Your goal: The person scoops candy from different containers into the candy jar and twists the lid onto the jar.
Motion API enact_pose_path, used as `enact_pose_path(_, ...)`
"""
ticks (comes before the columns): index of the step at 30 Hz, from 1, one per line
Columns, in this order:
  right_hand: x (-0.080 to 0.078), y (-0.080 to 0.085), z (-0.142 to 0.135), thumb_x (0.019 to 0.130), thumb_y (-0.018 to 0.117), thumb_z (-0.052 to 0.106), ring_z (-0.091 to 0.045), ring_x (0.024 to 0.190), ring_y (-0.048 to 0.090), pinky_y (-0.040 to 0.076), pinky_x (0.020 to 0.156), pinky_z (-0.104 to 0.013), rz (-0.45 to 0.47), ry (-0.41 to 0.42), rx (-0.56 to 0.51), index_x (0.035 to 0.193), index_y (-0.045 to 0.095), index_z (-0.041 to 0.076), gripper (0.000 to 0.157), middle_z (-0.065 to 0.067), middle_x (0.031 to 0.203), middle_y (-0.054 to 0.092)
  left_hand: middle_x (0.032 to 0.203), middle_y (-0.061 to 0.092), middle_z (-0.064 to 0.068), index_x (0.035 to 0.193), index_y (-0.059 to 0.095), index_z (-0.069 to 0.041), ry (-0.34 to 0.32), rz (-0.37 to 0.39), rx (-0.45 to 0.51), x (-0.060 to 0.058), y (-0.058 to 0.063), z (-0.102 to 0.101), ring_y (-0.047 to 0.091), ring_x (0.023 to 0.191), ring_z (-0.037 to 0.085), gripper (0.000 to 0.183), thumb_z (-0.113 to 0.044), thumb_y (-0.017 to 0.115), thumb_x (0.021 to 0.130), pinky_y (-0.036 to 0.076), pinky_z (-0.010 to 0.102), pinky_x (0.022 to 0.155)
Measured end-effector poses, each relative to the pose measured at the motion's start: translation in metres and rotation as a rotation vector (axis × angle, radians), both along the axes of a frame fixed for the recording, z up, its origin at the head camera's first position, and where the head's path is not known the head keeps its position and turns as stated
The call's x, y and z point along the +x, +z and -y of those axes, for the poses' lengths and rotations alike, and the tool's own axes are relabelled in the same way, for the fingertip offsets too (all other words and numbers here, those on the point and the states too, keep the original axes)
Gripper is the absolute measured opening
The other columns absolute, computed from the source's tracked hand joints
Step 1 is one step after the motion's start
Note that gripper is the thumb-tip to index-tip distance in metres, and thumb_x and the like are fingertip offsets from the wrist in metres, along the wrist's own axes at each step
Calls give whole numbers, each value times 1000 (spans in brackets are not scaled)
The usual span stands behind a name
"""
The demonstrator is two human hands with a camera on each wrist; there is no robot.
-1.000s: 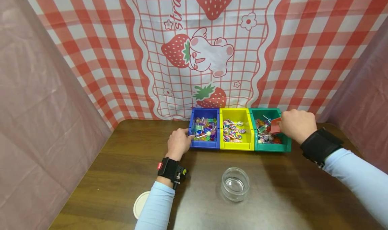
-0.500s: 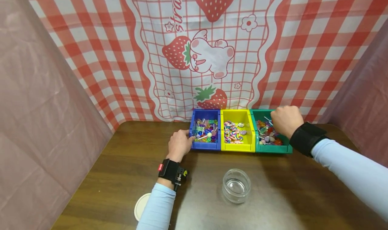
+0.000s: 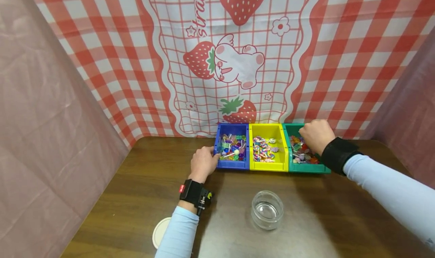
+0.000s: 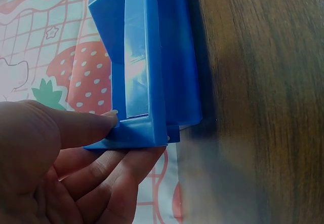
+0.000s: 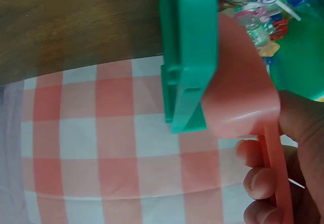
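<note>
My left hand (image 3: 202,162) pinches the side wall of the blue bin (image 3: 232,166), thumb over the rim and fingers outside, as the left wrist view shows. Small colourful candy-like pieces (image 3: 231,146) lie in that bin. Over the green bin (image 3: 309,168) is my right hand (image 3: 317,136), its fingers curled round the handle of a coral-red scoop (image 5: 243,92). The scoop's bowl reaches inside the green wall, beside mixed lollipops and charms (image 5: 255,24). From the head the scoop is hidden behind the hand, and the bowl's contents do not show.
Between the two bins stands a yellow bin (image 3: 270,166) with striped lollipops. A clear glass jar (image 3: 267,210) stands open nearer me on the wooden table (image 3: 136,190). A pale round lid (image 3: 159,233) lies partly under the left forearm. A checked cloth (image 3: 136,61) hangs behind.
My right hand has moved left over the green bin, and the scoop, visible from the head a second ago, is now covered. The left hand keeps its place on the blue bin.
</note>
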State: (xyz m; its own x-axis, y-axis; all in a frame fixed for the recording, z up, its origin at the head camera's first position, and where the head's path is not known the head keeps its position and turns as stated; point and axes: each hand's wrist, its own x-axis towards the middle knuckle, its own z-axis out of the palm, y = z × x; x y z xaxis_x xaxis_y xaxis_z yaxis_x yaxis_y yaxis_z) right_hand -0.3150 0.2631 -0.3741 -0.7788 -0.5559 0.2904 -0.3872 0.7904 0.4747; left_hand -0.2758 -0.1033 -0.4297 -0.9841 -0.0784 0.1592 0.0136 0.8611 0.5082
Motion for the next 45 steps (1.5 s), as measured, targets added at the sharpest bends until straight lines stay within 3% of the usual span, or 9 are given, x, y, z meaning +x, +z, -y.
enact_pose_path(3,0,-4,1,78,82,0,-25,43,48,50,44,-44,9,6,-3,60,65,0,25,-9,49,48,108,73,10,126,71,-16,-4,3,-2,0,0,0,68,95,32,38,-32,72,92,52,48,76)
enact_pose_path(9,0,-8,-6,80,80,2,-23,43,47,49,43,-45,77,-61,-46,64,65,-1,23,-7,49,46,110,72,9,127,71,-16,-11,11,-6,-1,0,-1,68,95,31,38,-32,72,92,52,48,76)
enact_pose_path(16,-4,-3,-8,81,77,3,-26,45,50,49,45,-48,143,-122,-149,65,65,-2,20,-7,50,48,107,72,10,125,72,-16,-6,-13,2,-1,2,1,68,94,33,36,-31,73,91,52,48,75)
enact_pose_path(23,-6,-3,-14,81,81,15,-26,49,51,51,49,-51,232,-225,-261,70,67,-1,24,-8,55,53,108,72,11,124,72,-15,-10,-19,-8,-1,1,2,68,94,33,36,-30,73,92,52,48,75)
enact_pose_path(28,-5,-7,-19,82,79,18,-27,49,51,50,47,-51,235,-229,-302,65,65,1,28,-8,55,52,110,72,11,125,72,-14,-9,-13,-8,-1,1,1,68,93,32,37,-30,73,92,52,48,75)
enact_pose_path(38,-3,-15,-33,88,73,29,-30,54,53,47,49,-48,388,-373,-473,72,65,2,33,-9,60,54,108,73,11,124,72,-15,0,-13,-18,-1,0,0,69,94,33,36,-31,73,91,52,48,75)
enact_pose_path(45,0,-20,-32,90,71,33,-26,54,49,42,50,-39,422,-389,-559,64,63,6,38,-7,58,47,111,72,11,126,71,-12,1,1,0,0,0,-1,69,93,30,39,-30,72,92,52,46,74)
